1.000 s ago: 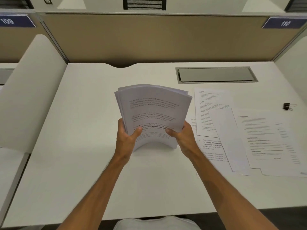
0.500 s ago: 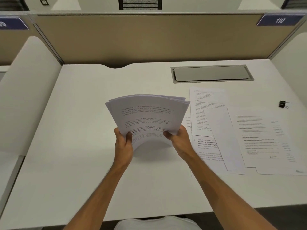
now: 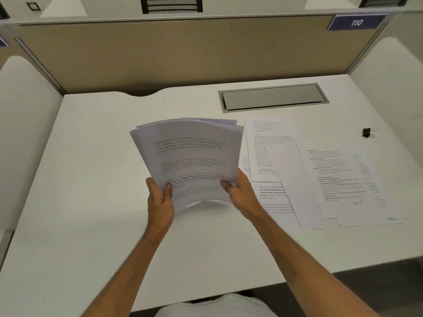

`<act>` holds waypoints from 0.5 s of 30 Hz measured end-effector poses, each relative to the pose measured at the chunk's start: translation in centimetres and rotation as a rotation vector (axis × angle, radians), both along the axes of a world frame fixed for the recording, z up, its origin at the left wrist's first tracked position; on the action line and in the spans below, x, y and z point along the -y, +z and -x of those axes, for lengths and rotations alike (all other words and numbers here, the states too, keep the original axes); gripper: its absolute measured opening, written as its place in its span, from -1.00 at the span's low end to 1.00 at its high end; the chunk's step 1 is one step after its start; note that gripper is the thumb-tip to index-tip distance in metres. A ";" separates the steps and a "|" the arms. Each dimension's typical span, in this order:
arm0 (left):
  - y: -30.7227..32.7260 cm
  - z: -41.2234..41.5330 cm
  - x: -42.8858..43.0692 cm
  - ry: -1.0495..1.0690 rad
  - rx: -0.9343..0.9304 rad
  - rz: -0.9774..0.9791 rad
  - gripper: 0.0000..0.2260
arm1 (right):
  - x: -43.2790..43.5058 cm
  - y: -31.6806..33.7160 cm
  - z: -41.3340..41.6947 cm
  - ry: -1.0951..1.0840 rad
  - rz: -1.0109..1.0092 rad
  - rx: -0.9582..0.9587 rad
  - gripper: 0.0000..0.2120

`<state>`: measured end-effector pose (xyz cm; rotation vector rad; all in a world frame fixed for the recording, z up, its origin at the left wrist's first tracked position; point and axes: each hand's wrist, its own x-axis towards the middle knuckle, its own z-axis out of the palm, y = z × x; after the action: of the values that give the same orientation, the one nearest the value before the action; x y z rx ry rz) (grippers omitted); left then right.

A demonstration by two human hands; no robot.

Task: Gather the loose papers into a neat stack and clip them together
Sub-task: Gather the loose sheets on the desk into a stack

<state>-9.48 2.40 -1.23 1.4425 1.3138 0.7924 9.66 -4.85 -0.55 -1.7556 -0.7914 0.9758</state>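
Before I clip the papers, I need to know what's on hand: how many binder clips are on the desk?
1. The black binder clip lies on the white desk at far right, beyond the loose sheets. More could be hidden under those sheets.

A stack [image 3: 192,156] is held upright above the desk [image 3: 91,179] between the left hand [image 3: 160,202] and right hand [image 3: 242,193]. Loose sheets [image 3: 320,179] are spread overlapping to its right; a clip [image 3: 368,132] lies beyond them, a hatch [image 3: 272,97] behind.
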 end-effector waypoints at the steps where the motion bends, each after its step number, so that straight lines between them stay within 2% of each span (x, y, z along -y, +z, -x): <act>1: 0.0 -0.1 -0.1 -0.005 -0.014 0.001 -0.84 | 0.3 0.1 -0.2 0.005 -0.004 0.013 -0.54; 12: 0.8 -6.2 1.5 -0.062 -0.092 0.052 -0.85 | 5.0 0.7 -6.3 -0.168 0.023 0.073 -0.56; 15: 0.8 -9.1 2.5 -0.080 -0.131 0.080 -0.85 | 7.0 0.6 -9.3 -0.185 0.029 0.058 -0.63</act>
<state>-0.33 -0.12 -0.44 1.4937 1.3615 0.5948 18.99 -11.86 0.01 -1.8531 -0.6405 0.8203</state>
